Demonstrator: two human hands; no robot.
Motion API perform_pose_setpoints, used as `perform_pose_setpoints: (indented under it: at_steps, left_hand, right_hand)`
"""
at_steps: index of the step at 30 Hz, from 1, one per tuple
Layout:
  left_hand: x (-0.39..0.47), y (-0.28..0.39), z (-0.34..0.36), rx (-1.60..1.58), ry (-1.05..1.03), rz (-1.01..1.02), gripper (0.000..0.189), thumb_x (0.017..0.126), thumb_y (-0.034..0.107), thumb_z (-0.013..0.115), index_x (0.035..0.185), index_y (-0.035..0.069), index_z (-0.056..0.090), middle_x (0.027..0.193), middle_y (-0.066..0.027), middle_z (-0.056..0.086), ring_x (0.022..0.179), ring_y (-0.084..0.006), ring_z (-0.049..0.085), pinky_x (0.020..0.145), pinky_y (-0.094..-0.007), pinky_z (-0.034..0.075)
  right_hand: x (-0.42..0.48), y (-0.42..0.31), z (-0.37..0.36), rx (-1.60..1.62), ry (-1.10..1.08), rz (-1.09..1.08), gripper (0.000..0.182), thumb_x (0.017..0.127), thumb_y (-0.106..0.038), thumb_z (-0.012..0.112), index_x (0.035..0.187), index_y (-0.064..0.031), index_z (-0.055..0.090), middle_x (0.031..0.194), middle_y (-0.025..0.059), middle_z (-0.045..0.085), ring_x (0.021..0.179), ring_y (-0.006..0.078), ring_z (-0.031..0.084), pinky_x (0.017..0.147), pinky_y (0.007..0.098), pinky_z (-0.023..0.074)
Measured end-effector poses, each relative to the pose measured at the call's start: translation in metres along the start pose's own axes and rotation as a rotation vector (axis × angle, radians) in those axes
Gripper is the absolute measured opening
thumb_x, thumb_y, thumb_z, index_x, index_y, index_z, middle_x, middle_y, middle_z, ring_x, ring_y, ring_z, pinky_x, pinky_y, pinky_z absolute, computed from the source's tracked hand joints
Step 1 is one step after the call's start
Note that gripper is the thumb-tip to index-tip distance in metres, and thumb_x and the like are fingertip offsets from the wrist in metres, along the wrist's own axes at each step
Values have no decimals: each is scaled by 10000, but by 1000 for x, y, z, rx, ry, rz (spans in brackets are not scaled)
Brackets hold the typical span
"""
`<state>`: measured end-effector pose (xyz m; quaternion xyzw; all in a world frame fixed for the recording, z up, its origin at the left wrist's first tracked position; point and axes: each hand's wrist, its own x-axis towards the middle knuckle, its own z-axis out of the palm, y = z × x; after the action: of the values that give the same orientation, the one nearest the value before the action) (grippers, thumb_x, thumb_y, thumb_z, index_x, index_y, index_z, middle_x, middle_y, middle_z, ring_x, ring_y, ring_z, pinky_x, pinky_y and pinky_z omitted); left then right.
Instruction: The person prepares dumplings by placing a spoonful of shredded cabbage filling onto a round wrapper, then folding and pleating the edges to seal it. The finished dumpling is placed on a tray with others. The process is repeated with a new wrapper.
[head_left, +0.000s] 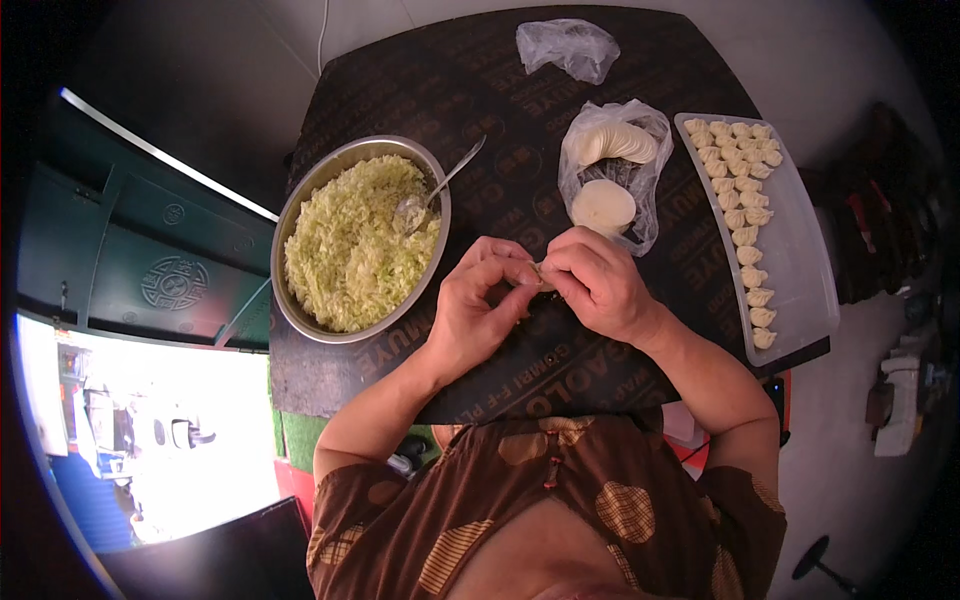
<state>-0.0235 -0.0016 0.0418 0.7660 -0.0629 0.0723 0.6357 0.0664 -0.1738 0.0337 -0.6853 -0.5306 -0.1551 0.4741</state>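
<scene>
Both hands meet over the near middle of the dark table. My left hand (480, 300) and my right hand (596, 281) pinch the edges of one dumpling (545, 279) between thumbs and fingers; most of it is hidden by them. To the left, a steel bowl (445, 225) holds chopped pale-green filling (352, 247), and a metal spoon (457, 165) rests in it with its handle over the rim. Beyond my right hand, round dough wrappers (604, 206) lie on a clear plastic bag (646, 229), one stack flat and another fanned out (616, 142).
At the right edge of the table (487, 172), a translucent tray (795, 262) carries rows of pleated dumplings (750, 199). A crumpled plastic bag (568, 49) lies at the far side. A green door panel (172, 247) and a bright doorway (210, 435) are on the left.
</scene>
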Motion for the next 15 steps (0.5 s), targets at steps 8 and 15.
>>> perform_pose_setpoints:
  at_steps: [8,15]
  left_hand:
    - [0,-11,1,-215,11,57,136,934,-14,493,1068,-15,515,1111,-108,497,956,-160,583,784,-312,564]
    - [4,-5,-2,-475,88,-140,170,951,47,481,1100,-34,477,1050,-124,549,845,-180,623,715,-318,566]
  right_hand:
    - [3,-3,-1,-22,-16,40,189,759,32,662,877,-27,527,849,109,534,760,273,572,633,360,471]
    - [1,2,0,-86,-9,28,190,748,53,645,863,-25,514,834,114,521,750,281,560,629,372,456]
